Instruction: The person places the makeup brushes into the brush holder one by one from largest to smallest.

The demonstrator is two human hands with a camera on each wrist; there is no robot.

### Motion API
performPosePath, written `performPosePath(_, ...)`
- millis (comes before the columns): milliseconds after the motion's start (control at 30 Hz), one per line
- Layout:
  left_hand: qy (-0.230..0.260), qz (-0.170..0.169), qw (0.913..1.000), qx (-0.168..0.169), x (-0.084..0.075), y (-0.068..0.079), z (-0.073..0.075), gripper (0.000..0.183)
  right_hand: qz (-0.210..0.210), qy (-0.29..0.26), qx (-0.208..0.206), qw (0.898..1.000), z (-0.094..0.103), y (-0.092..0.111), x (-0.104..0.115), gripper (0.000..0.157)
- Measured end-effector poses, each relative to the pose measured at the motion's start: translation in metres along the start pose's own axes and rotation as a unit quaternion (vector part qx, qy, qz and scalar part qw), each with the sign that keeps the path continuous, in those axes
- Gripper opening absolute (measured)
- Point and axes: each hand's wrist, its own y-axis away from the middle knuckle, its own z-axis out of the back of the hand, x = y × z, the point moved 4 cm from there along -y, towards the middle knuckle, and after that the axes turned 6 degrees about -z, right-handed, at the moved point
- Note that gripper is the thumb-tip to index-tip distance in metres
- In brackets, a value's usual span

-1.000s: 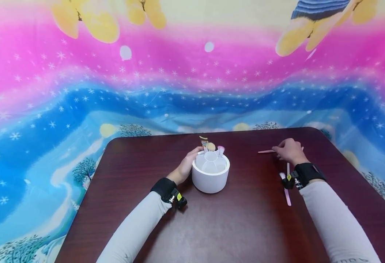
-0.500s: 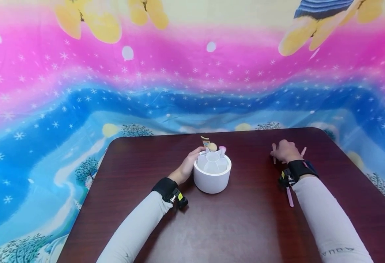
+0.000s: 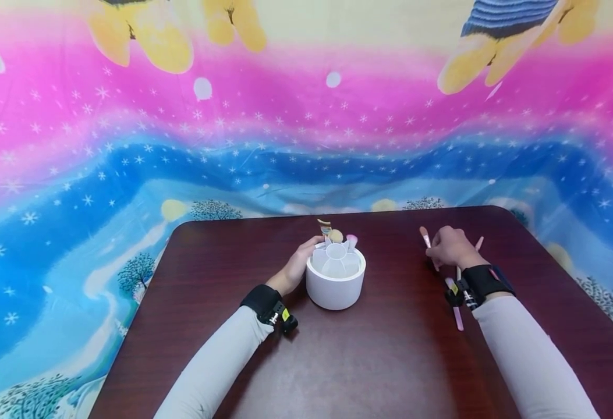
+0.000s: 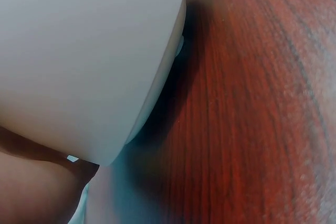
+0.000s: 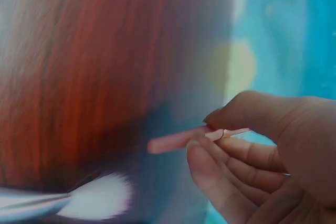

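My left hand [image 3: 294,269] holds the left side of a round white brush holder [image 3: 335,293], its fingers reaching round toward the back. Inside the holder is a clear flower-shaped divider [image 3: 336,252]. A few brush heads [image 3: 336,235] stick up at its back. In the left wrist view the white wall [image 4: 89,51] fills the upper left. At the right, my right hand [image 3: 449,247] pinches a slim pink makeup brush between thumb and fingers. Its brown tip [image 3: 424,233] points away from me in the head view; the right wrist view shows the pink handle [image 5: 176,142].
A pink-handled brush [image 3: 459,319] lies below my right wrist, partly covered by the wrist camera. Its white bristles [image 5: 102,198] show in the right wrist view. Another brush end [image 3: 479,242] shows beyond the right hand. The dark wooden table [image 3: 233,256] meets a printed cloth backdrop [image 3: 306,134].
My right hand has shifted slightly left and turned the pinched brush, which pointed left before; its brown tip now shows at the far end. The left hand and holder have stayed in place.
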Motion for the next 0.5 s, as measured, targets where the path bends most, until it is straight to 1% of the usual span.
performPosePath(100,0.002,0.003,1.0000,0.002,0.000,0.001,-0.001,0.036,0.030,-0.017,-0.039,0.999,0.008,0.010,0.017,0.014)
performPosePath(167,0.002,0.008,1.0000,0.001,-0.001,0.001,-0.001,0.036,0.064,-0.020,-0.073,0.995,0.014,0.016,0.031,0.011)
performPosePath(267,-0.001,0.012,0.9999,0.002,-0.001,0.001,-0.001,0.037,0.102,-0.018,-0.113,0.988,0.023,0.026,0.052,0.008)
performPosePath(333,-0.001,0.012,0.9999,0.005,0.000,0.000,0.000,0.038,0.117,-0.018,-0.129,0.985,0.027,0.032,0.065,0.006)
performPosePath(433,-0.001,0.009,0.9999,0.011,-0.001,0.000,0.000,0.038,0.130,-0.028,-0.135,0.982,0.030,0.038,0.082,0.005)
performPosePath(500,0.002,0.008,0.9999,0.014,0.005,-0.003,0.002,0.037,0.139,-0.033,-0.140,0.980,0.030,0.042,0.091,0.004)
